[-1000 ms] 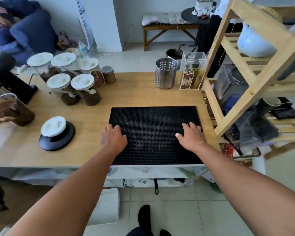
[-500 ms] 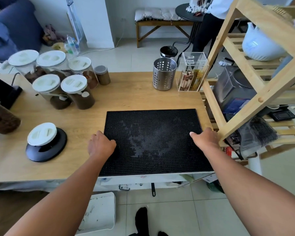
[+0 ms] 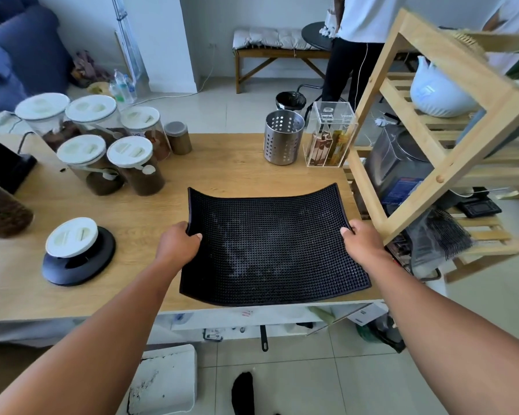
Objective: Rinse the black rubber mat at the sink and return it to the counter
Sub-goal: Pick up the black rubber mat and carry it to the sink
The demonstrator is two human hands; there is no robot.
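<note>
The black rubber mat (image 3: pixel 270 244) has a studded top with a pale, dusty smear in its middle. It hangs just above the wooden counter (image 3: pixel 228 175), its two side edges raised and its middle sagging. My left hand (image 3: pixel 177 244) grips the mat's left edge, thumb on top. My right hand (image 3: pixel 360 239) grips the right edge in the same way. No sink is in view.
Several white-lidded jars (image 3: pixel 132 163) stand at the counter's left, with a loose lid on a black base (image 3: pixel 75 250). A perforated steel holder (image 3: pixel 283 136) and a clear box (image 3: pixel 330 136) stand at the back. A wooden shelf rack (image 3: pixel 432 151) is close on the right. A person (image 3: pixel 360 40) stands behind.
My hands slid from the mat's top to its two side edges and took hold of them. The mat has come up off the counter and now sags in the middle.
</note>
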